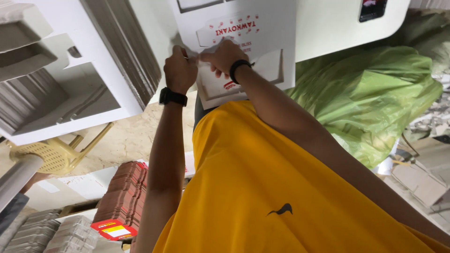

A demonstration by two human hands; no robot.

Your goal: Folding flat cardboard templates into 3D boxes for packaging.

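Note:
A white die-cut cardboard sheet with red print lies on a white table top in front of my yellow shirt. My left hand, with a black watch on the wrist, pinches the sheet's edge at the left. My right hand, with a black band on the wrist, presses and grips the sheet just beside it, over a cut-out box blank. The two hands nearly touch. My fingertips are partly hidden behind the knuckles.
A tall stack of white cardboard sheets stands at the left. A big green plastic bag fills the right. A yellow plastic stool, stacks of reddish flat boxes, grey stacks and a dark phone are around.

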